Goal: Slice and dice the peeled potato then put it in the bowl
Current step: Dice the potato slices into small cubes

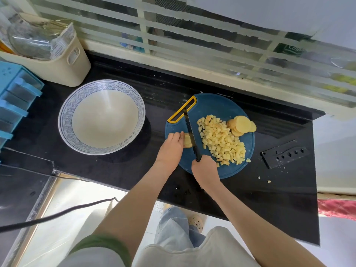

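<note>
Left hand (172,145) curls its fingers round potato slices (187,140) at the board (212,105)'s left; right hand (205,170) grips the knife (190,132), blade beside them

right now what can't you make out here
Head view only:
- Potato piece being cut: mostly hidden by left hand and knife.
- Knife handle: wrapped inside the right hand.
- Bowl rim lettering: too small to read.
- Cream basket contents: cut off by the top-left edge.

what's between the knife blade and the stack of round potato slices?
Head view: the pile of diced potato fills that stretch of the blue cutting board.
</note>
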### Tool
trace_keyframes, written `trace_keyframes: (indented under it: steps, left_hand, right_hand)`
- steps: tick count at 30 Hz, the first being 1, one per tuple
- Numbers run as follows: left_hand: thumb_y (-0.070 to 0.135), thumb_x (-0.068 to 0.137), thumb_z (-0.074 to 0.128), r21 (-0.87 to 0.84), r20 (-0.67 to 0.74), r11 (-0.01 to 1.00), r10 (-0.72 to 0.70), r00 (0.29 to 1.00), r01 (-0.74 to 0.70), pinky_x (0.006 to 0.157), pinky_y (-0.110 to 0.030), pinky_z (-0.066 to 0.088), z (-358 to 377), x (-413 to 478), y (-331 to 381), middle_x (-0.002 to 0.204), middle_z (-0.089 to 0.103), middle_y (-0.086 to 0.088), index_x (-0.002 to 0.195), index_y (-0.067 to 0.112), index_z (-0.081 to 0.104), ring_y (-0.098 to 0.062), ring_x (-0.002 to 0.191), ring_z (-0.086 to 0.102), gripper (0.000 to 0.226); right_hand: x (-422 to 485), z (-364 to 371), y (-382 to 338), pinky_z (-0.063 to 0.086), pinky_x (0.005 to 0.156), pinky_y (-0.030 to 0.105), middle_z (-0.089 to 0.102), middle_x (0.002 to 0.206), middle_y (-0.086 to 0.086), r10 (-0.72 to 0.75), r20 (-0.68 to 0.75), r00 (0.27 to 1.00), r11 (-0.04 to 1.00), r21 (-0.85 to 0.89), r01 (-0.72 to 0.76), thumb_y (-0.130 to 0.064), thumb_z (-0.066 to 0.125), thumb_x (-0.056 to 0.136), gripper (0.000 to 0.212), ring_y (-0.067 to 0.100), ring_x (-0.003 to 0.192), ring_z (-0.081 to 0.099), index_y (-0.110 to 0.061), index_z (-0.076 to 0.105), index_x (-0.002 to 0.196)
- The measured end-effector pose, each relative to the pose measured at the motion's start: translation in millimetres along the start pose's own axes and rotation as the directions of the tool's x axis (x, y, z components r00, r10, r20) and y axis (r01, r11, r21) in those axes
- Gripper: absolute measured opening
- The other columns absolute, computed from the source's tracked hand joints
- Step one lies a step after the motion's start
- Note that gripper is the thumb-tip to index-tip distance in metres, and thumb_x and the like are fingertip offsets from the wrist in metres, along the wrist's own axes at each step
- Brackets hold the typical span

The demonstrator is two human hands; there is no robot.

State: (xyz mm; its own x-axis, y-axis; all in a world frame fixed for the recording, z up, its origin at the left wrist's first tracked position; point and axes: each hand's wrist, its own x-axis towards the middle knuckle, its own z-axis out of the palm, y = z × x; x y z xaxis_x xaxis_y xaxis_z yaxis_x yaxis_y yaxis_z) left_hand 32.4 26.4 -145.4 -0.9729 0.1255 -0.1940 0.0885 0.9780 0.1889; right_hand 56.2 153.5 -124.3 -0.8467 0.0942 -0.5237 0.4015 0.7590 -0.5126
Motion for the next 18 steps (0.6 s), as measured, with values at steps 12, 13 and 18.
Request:
trace_keyframes:
  steps: [12, 13, 18]
  left_hand:
    - [0.001, 0.098, 0.040, -0.006, 0.004, 1.000, 0.012, 1.000, -0.012, 0.105, -0.029, 0.030, 1, 1, -2, 0.139, 0.035, -0.010, 0.152, 0.003, 0.005, -0.023, 0.126, 0.033, 0.064]
    - [0.002, 0.099, 0.040, -0.007, 0.001, 1.000, 0.011, 1.000, -0.011, 0.105, -0.029, 0.030, 1, 1, -3, 0.139, 0.036, -0.010, 0.152, 0.003, 0.005, -0.023, 0.126, 0.033, 0.064]
    - [0.007, 0.100, 0.042, -0.030, 0.007, 0.999, -0.017, 1.000, 0.017, 0.104, -0.028, 0.032, 4, 0, -2, 0.136, 0.038, -0.008, 0.152, 0.005, 0.008, -0.021, 0.124, 0.035, 0.062]
  right_hand:
    - [16, 5, -4, 0.043, 0.063, 0.031, 0.050, 0.073, 0.003, 0.037, -0.014, 0.999, 0.999, 0.028, -0.036, -0.015, 0.050, 0.093, 0.016, 0.022, 0.075, 0.054, -0.006, 0.046, 0.080]
    - [20, 4, -8, 0.042, 0.061, 0.031, 0.047, 0.068, 0.001, 0.020, -0.013, 1.000, 1.000, 0.018, -0.019, -0.014, 0.050, 0.093, 0.019, 0.022, 0.073, 0.054, -0.007, 0.045, 0.076]
    - [22, 2, -15, 0.037, 0.056, 0.029, 0.042, 0.064, -0.002, -0.015, 0.001, 1.000, 1.000, -0.006, 0.015, -0.014, 0.049, 0.093, 0.029, 0.020, 0.069, 0.052, -0.013, 0.040, 0.065]
